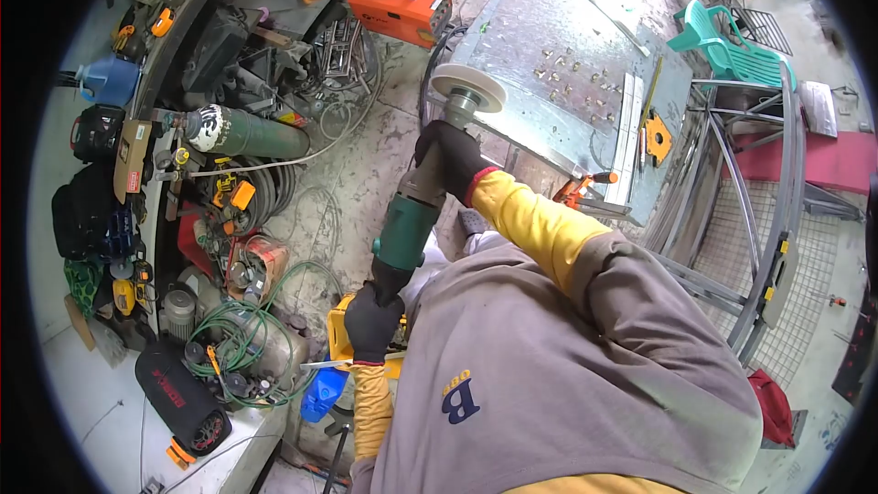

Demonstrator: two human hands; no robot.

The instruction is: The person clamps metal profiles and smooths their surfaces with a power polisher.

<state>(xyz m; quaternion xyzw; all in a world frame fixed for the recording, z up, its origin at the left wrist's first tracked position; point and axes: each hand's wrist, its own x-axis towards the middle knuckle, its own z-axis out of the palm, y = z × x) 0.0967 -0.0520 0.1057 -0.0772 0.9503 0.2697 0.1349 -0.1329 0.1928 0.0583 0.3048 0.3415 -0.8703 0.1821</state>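
Observation:
A green and grey angle grinder [405, 224] is held slanting in front of my body, with a pale round disc [469, 88] at its upper end. My right hand [450, 163], in a black glove, is wrapped around the grinder near its head, just below the disc. At the lower end my left hand [371, 322], also in a black glove, closes around the rear handle. The disc is beside the near edge of a metal-topped table [521, 27]; whether it touches the table cannot be made out. Behind my left hand is a yellow object [339, 334], partly hidden.
Small metal pieces [572, 82] lie on the table, by metal strips [626, 142] and an orange clamp [576, 190]. An orange welding machine [400, 9] stands behind. Left are a gas cylinder [247, 134] and coiled green hose [242, 334]; right, a metal frame [745, 192] and green chair [736, 55].

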